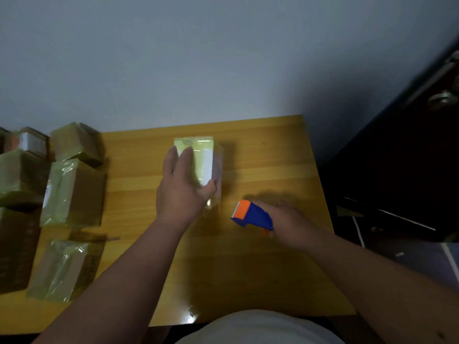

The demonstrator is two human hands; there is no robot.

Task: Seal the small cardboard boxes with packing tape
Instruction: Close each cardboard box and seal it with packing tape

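A small cardboard box (207,157) wrapped in shiny tape stands in the middle of the yellow wooden table (273,170). My left hand (182,186) lies flat on its top, fingers straight, thumb against the box's near right side. To the right, my right hand (285,219) grips a blue and orange tape dispenser (250,214) just above the table, apart from the box. Part of the box's left side is hidden by my left hand.
Several taped cardboard boxes (72,192) are crowded along the table's left side, one near the front left (62,269). A dark cabinet or door with a metal knob (442,99) stands to the right. The grey wall rises behind the table.
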